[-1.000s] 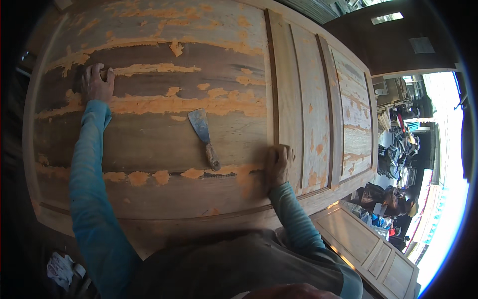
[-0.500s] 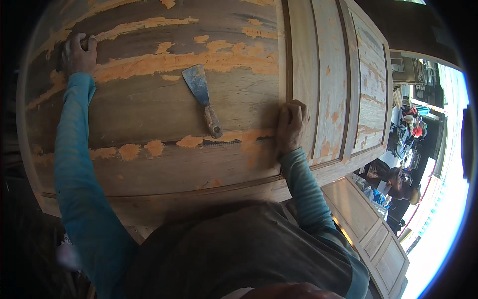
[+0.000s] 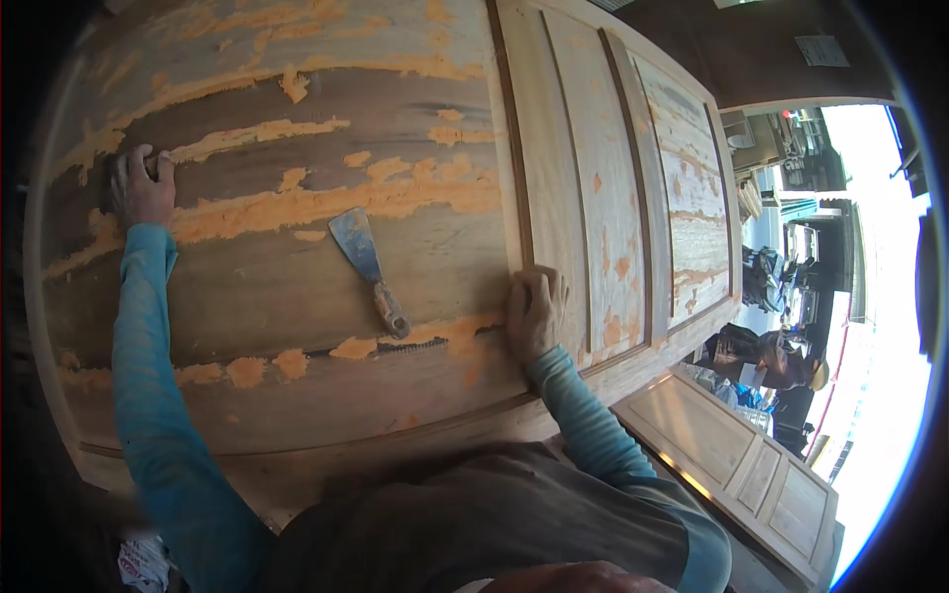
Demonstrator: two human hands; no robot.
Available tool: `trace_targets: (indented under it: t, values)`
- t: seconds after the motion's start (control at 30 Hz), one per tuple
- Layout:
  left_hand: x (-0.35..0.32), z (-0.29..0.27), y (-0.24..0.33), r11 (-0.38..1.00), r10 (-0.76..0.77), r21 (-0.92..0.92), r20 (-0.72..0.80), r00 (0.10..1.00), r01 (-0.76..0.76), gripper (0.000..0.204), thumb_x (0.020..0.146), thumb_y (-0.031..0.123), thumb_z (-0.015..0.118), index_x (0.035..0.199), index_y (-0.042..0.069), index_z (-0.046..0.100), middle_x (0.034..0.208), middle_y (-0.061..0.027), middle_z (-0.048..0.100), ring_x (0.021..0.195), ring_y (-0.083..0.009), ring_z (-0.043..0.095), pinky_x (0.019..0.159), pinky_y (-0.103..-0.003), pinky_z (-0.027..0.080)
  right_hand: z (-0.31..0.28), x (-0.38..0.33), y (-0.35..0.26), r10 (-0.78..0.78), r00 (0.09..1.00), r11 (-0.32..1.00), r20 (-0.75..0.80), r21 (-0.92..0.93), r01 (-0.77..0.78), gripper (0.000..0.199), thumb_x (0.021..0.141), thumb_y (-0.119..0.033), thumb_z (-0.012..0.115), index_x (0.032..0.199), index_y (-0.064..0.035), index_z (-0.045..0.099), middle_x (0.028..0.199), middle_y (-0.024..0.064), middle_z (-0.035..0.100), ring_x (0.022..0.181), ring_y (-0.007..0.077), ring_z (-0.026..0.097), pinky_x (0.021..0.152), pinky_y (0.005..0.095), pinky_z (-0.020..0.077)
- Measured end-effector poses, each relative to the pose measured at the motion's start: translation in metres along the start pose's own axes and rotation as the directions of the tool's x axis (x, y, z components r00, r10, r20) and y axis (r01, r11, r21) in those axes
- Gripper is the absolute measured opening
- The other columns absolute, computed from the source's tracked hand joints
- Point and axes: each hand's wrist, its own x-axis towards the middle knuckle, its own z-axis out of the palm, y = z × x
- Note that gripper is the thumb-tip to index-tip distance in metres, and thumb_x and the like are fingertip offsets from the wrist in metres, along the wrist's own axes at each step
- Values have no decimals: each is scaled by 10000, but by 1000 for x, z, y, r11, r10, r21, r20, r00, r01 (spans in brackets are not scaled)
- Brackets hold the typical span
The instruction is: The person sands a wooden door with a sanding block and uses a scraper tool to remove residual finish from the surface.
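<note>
A large wooden panelled door (image 3: 326, 415) lies in front of me, streaked with orange filler (image 3: 297, 208). My left hand (image 3: 145, 188) rests on the far left of its wide panel, fingers curled down; whatever they may hold is hidden. My right hand (image 3: 537, 311) is closed against the raised moulding at the panel's right side, beside a dark crack partly covered with filler. Its fingers are bent under, and anything inside them is out of sight. Between my hands lies a putty knife (image 3: 368, 267), its blade pointing away and its handle smeared, with no hand touching it.
Smaller panels (image 3: 618, 198) continue the door to the right. Another panelled door (image 3: 727, 455) leans at the lower right. Bags and clutter (image 3: 771, 346) stand beyond it, near a bright opening. A brown board (image 3: 801, 49) is at the upper right.
My view has shifted, so the door and putty knife appear lower and further left, with more of the far side visible. Both hands keep about the same places on the door.
</note>
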Motion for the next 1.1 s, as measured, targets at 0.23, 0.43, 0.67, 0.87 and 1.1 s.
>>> trace_targets:
  t: [0.23,0.43,0.67,0.87,1.1]
  values:
    - [12,18,39,992,48,-115,-21,999,-50,356,950,384,650,1209,142,629,1304,-111,576,1208,-363,544,1010,-513,465,80,229,42,186,982,971,-24,-147,-187,152,940,-180,573,1033,-70,620,1107,169,604,1098,377,538,962,480,392]
    - [6,10,3,994,18,-111,-61,998,-24,339,941,373,659,1183,138,627,1304,-89,579,1208,-352,541,1018,-515,451,60,109,16,88,996,996,-21,1,-88,138,922,-135,606,1038,-63,628,1078,182,604,1049,406,543,926,507,421]
    - [1,4,20,996,18,-88,-71,997,-24,328,946,377,651,1182,151,628,1308,-87,575,1222,-349,537,1035,-530,436,37,60,18,52,997,998,-53,36,-50,62,925,-93,612,977,-59,611,1015,175,613,972,400,556,882,512,434]
    - [11,10,26,992,27,-121,-41,999,-32,326,945,377,651,1184,156,624,1310,-101,573,1234,-358,531,1043,-520,438,94,209,43,138,986,989,-91,-37,-142,186,949,-202,581,1041,-55,650,1081,192,634,1061,418,552,958,512,427]
    - [9,-3,15,998,41,-34,-78,996,-44,338,942,380,657,1186,148,625,1290,-102,581,1213,-357,544,1028,-517,448,41,55,17,6,994,998,-107,67,1,150,928,-95,628,1048,-39,698,1105,186,667,1057,386,593,953,469,470]
